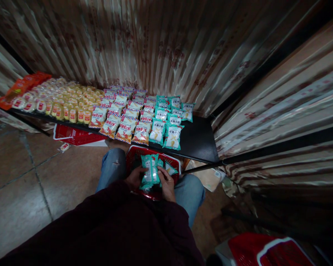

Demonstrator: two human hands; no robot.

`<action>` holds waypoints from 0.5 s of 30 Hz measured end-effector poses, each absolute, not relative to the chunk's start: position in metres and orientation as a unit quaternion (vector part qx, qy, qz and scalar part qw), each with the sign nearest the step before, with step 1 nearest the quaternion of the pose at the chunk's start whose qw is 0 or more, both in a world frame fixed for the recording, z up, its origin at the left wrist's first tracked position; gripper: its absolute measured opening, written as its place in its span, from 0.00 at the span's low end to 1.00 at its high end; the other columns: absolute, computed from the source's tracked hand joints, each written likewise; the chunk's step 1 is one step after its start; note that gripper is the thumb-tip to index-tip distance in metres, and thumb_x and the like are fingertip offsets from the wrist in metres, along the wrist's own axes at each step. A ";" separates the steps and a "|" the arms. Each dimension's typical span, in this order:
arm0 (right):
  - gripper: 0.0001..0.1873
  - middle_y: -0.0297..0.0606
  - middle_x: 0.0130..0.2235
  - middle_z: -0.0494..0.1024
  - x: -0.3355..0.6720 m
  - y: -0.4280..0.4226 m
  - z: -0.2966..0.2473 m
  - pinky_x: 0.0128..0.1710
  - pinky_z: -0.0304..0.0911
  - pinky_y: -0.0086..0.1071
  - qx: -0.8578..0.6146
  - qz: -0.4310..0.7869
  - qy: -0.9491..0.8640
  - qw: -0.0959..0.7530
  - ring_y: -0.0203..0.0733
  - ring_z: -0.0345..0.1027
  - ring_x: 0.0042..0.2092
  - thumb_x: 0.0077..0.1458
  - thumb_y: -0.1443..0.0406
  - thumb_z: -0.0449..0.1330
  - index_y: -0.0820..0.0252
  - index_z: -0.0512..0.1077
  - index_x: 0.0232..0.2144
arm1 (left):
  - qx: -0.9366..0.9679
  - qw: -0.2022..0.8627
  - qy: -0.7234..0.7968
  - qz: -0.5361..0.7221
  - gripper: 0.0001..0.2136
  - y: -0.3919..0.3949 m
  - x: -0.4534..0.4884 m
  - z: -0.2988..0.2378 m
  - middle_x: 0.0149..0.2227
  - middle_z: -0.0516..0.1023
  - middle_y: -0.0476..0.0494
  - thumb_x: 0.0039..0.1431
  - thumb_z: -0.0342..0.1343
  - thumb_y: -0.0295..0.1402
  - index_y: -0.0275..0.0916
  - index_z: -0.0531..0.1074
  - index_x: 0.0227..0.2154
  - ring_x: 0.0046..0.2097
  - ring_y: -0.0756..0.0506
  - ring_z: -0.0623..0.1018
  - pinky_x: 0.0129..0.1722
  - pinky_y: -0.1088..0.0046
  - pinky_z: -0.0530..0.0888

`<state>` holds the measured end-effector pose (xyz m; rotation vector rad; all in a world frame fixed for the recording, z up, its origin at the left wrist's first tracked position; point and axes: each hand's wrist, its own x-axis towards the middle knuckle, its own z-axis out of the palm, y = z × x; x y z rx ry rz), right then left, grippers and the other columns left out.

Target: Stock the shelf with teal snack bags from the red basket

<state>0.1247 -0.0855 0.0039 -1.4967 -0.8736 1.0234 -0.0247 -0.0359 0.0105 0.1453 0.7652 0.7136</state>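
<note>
Between my knees stands a red plastic basket (133,152), and both hands are over it. My left hand (135,178) is closed on the left edge of a teal snack bag (150,170), which shows its printed back. With its fingers at the right edge of the bags, my right hand (167,184) grips there too; another teal bag is partly hidden behind the front one. One more teal packet (170,168) lies in the basket, right of my fingers. Ahead on the black shelf (201,138) are rows of similar teal bags (172,136) with white labels.
Left of the teal bags, the shelf holds orange-and-white snack bags (125,128), small yellow packets (72,105) and orange packages (23,88). Another red basket (74,135) sits beneath it. Black posts (283,149) and pleated curtains surround the shelf. A red basket (269,249) is at lower right.
</note>
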 end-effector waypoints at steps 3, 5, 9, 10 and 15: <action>0.21 0.39 0.43 0.80 0.124 -0.086 0.009 0.48 0.66 0.42 -0.634 0.434 -0.375 0.518 0.47 0.71 0.46 0.48 0.51 0.63 0.57 0.79 0.41 | 0.054 0.885 0.330 0.325 0.26 -0.035 -0.025 0.011 0.39 0.81 0.39 0.45 0.61 0.24 0.33 0.69 0.51 0.41 0.39 0.81 0.45 0.61 0.75; 0.21 0.40 0.44 0.79 0.123 -0.086 0.014 0.48 0.66 0.42 -0.640 0.421 -0.391 0.510 0.46 0.71 0.45 0.50 0.52 0.62 0.57 0.78 0.42 | 0.043 0.892 0.322 0.314 0.26 -0.035 -0.024 0.013 0.39 0.81 0.38 0.45 0.59 0.24 0.32 0.69 0.51 0.40 0.39 0.81 0.44 0.61 0.75; 0.16 0.41 0.46 0.77 0.121 -0.085 0.020 0.53 0.62 0.42 -0.630 0.326 -0.487 0.510 0.45 0.68 0.50 0.54 0.56 0.59 0.54 0.78 0.42 | 0.051 0.876 0.345 0.333 0.24 -0.035 -0.021 0.016 0.38 0.81 0.42 0.43 0.58 0.22 0.34 0.71 0.48 0.39 0.41 0.80 0.42 0.65 0.76; 0.15 0.41 0.47 0.76 0.121 -0.085 0.021 0.54 0.61 0.43 -0.630 0.298 -0.510 0.503 0.45 0.68 0.51 0.55 0.57 0.59 0.54 0.78 0.42 | 0.057 0.869 0.352 0.344 0.24 -0.035 -0.020 0.016 0.37 0.81 0.43 0.42 0.58 0.22 0.35 0.71 0.47 0.39 0.42 0.80 0.41 0.66 0.76; 0.16 0.44 0.46 0.75 0.121 -0.083 0.011 0.55 0.60 0.47 -0.676 0.198 -0.557 0.440 0.48 0.66 0.50 0.55 0.58 0.56 0.55 0.78 0.42 | 0.076 0.851 0.366 0.369 0.20 -0.037 -0.018 0.012 0.35 0.80 0.47 0.42 0.58 0.22 0.38 0.71 0.42 0.37 0.45 0.79 0.39 0.70 0.75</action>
